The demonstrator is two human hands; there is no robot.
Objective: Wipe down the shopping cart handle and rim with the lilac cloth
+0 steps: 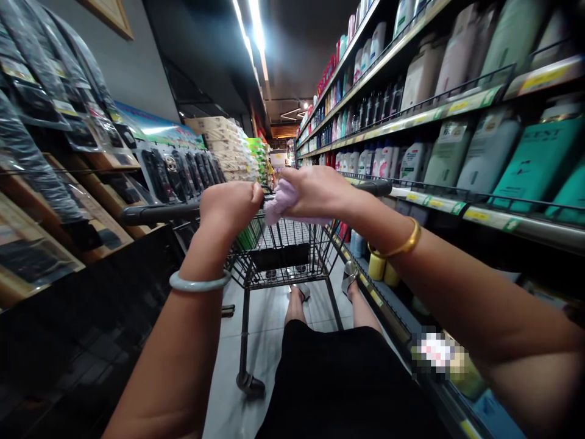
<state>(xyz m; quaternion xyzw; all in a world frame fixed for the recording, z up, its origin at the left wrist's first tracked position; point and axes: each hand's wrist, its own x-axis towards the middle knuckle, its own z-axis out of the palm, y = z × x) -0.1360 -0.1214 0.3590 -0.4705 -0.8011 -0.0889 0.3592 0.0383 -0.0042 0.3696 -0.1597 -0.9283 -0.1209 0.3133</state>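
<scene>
Closing over the handle of a cart, the left hand is curled into a fist, with its knuckles turned up and no gap seen between fingers and palm. Just beside it, a lavender cloth is clasped in the right hand. The right hand is bent inward at the wrist and mostly closed; its fingertips are hidden, so how tightly they are pressed cannot be told. The cloth is bunched at that hand's inner side, at the middle of the handle, and part of it is shown hanging below the palm. Whether the handle itself is gripped through the cloth cannot be made out.

A pale bracelet is worn below the left hand, and a gold bangle below the right. The cart's wire basket is seen beneath and beyond both hands. To the right of the hands, bottles are lined up on shelves; to the left, dark packets are hung in a row. Beyond the left hand, pale packs are stacked.
</scene>
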